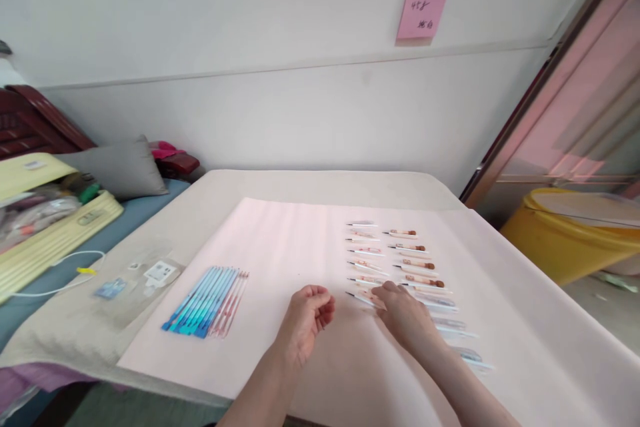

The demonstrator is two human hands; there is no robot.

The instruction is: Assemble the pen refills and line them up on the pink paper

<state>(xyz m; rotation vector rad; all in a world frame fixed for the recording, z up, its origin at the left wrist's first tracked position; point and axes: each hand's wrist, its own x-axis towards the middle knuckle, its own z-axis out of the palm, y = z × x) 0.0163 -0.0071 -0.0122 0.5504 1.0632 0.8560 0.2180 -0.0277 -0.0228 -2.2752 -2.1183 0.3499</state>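
Observation:
My left hand (pixel 307 320) hovers palm-up over a pale pink sheet (pixel 280 240), fingers curled loosely with nothing seen in them. My right hand (pixel 403 310) lies palm-down at the lower end of two columns of pens: a left column of white pens (pixel 364 260) and a right column of brown-capped pens (pixel 417 265). Its fingertips rest on a white pen (pixel 361 298). More pens (pixel 453 327) show beside the right wrist. A bundle of blue and pink refills (pixel 207 300) lies to the left on the sheet.
The sheet covers a beige table (pixel 210 193). Clear plastic packets (pixel 140 277) lie at its left edge. A yellow box (pixel 50 227) and grey pillow (pixel 120 167) sit on the bed to the left. A yellow bin (pixel 565 233) stands right. A pink note (pixel 423 10) hangs on the wall.

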